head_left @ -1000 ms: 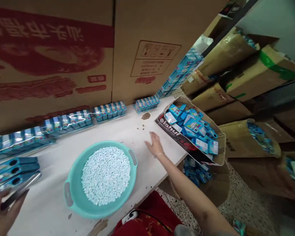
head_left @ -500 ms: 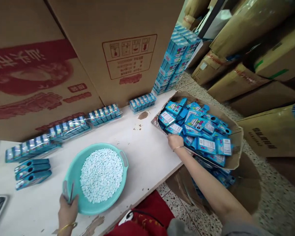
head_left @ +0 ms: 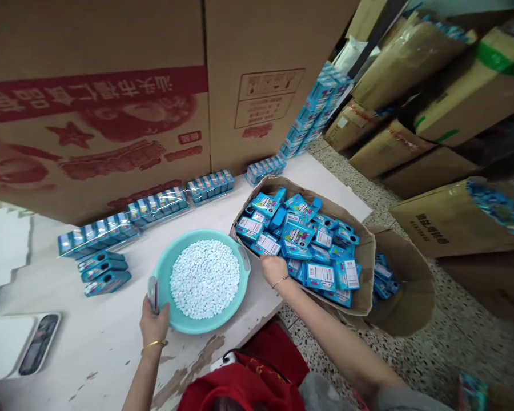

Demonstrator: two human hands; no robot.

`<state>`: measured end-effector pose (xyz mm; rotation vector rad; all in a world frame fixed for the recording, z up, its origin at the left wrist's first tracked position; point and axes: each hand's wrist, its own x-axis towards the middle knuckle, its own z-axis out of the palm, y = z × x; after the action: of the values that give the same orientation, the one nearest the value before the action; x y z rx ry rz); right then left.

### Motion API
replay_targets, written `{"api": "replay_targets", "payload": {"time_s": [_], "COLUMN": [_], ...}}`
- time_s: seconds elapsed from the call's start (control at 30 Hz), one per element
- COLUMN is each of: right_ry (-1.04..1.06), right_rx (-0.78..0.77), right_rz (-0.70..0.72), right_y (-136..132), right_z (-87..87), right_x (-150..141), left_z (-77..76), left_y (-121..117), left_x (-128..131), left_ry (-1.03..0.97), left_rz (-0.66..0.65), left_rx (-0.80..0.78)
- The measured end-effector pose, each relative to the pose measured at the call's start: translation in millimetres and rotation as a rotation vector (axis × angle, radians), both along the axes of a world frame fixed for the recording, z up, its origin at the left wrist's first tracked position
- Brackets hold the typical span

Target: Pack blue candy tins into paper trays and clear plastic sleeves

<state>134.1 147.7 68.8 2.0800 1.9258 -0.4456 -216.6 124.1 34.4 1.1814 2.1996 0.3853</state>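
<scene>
My left hand [head_left: 154,321] is closed on the near-left handle of a round turquoise basin [head_left: 158,260]. Small pale blue and white pellets [head_left: 205,278] fill much of its bottom. My right hand [head_left: 273,269] grips the near-left rim of an open cardboard carton [head_left: 363,294], its fingers partly hidden over the edge. Loose small blue printed boxes [head_left: 297,233] are heaped inside the carton. The carton rests on the table's right side, its left corner close beside the basin's right handle.
Along the back, rows of blue boxes [head_left: 158,204] stand before large brown cartons [head_left: 154,120]. Several blue boxes [head_left: 105,273] lie left of the basin, near a white scale [head_left: 29,345]. Another open carton [head_left: 415,294] stands on the floor at right, below stacked cartons [head_left: 394,148].
The carton of blue boxes has slid left across the table with my right hand on its rim, closer to the basin. My left hand stays on the basin handle. The view has shifted.
</scene>
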Motion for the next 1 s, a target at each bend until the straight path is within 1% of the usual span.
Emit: {"api": "replay_targets", "payload": {"time_s": [0.07,0.13,0.17,0.23,0.3,0.33,0.37,0.4,0.43,0.47,0.5,0.53,0.57,0.6,0.67,0.73,0.77,0.8,0.83,0.87,0.93,1.0], "right_ry": [0.024,0.047,0.051,0.034,0.0,-0.009,-0.003,0.019,0.052,0.089,0.128,0.169,0.214,0.269,0.421,0.601,0.688,0.776,0.863,0.954,1.138,1.318], "right_rx": [0.019,0.063,0.124,0.329,0.547,0.605,0.605,0.565,0.504,0.438,0.388,0.374,0.398,0.451,0.592,0.7,0.715,0.695,0.638,0.545,0.245,-0.103], "right_rz": [0.027,0.059,0.064,0.015,-0.141,-0.247,-0.35,-0.432,-0.484,-0.504,-0.496,-0.473,-0.445,-0.418,-0.353,-0.255,-0.192,-0.125,-0.062,-0.008,0.041,-0.016], "right_y": [-12,-19,-20,-18,-13,-10,-9,-9,-11,-13,-18,-23,-28,-34,-42,-47,-49,-52,-55,-60,-76,-95], "right_z": [6.0,15.0,19.8,27.5,29.3,27.2,23.1,17.3,10.4,3.3,-3.2,-8.0,-10.4,-9.8,0.7,21.7,35.0,49.1,63.3,76.8,98.6,110.7], "right_x": [-21,-25,-19,4,36,52,67,80,91,98,104,108,111,114,121,129,133,135,136,134,123,99], "left_z": [4.2,9.1,11.2,13.8,13.5,12.5,11.5,10.9,11.5,13.7,17.9,24.1,31.9,40.5,56.7,66.9,68.9,68.7,66.6,62.9,52.6,40.5], "left_y": [-8,-18,-22,-30,-37,-41,-45,-49,-54,-60,-65,-71,-75,-78,-83,-84,-85,-86,-86,-85,-81,-70], "left_x": [-33,-64,-76,-92,-97,-96,-94,-89,-84,-78,-71,-63,-54,-45,-28,-12,-5,0,4,6,6,1], "left_ry": [-0.04,-0.063,-0.071,-0.073,-0.046,-0.025,-0.003,0.017,0.037,0.055,0.08,0.116,0.164,0.226,0.367,0.474,0.493,0.491,0.475,0.457,0.451,0.49], "left_rz": [0.051,0.06,0.049,0.022,0.022,0.031,0.044,0.055,0.066,0.068,0.064,0.054,0.039,0.024,-0.004,-0.069,-0.12,-0.18,-0.243,-0.299,-0.366,-0.392], "left_rx": [-0.014,-0.022,-0.023,-0.028,-0.053,-0.067,-0.077,-0.085,-0.089,-0.097,-0.117,-0.153,-0.201,-0.247,-0.288,-0.257,-0.241,-0.235,-0.237,-0.242,-0.242,-0.224]}}
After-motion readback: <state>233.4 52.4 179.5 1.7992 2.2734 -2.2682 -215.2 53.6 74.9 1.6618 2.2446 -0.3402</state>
